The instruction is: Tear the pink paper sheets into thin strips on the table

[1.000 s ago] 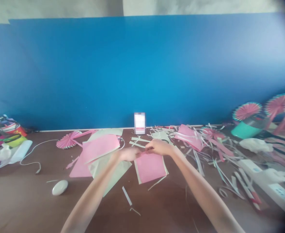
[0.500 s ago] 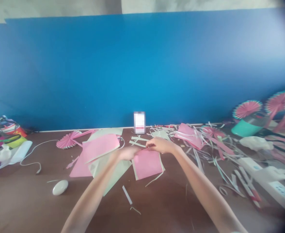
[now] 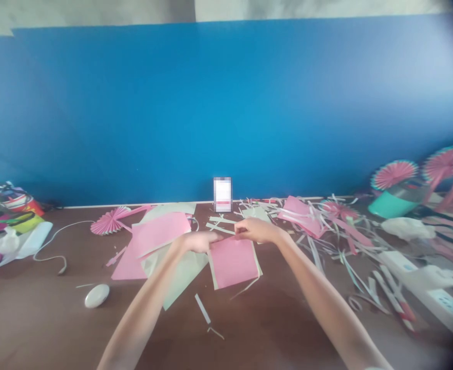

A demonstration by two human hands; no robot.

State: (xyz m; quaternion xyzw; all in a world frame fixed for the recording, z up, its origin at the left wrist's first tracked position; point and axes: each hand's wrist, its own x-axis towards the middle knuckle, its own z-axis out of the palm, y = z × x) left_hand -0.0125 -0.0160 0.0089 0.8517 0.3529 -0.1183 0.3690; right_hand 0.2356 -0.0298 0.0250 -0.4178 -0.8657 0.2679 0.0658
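A small pink sheet of paper with pale green edging lies on the brown desk. My left hand is at its far left corner, fingers closed on the top edge. Beside it, my right hand pinches the same far edge near the middle. The fingertips partly cover that edge, so any fold there is hard to make out. A thin pale paper strip trails from the sheet's near right corner. Left of my hands rest larger pink sheets over pale green paper.
A white mouse lies front left, and a pleated pink paper fan behind it. A phone stands against the blue partition. Paper scraps, pens and a power strip crowd the right.
My left hand has slid slightly left along the sheet's far edge, away from the right hand. The sheet has shifted a little toward me. My right hand stays nearly in place.
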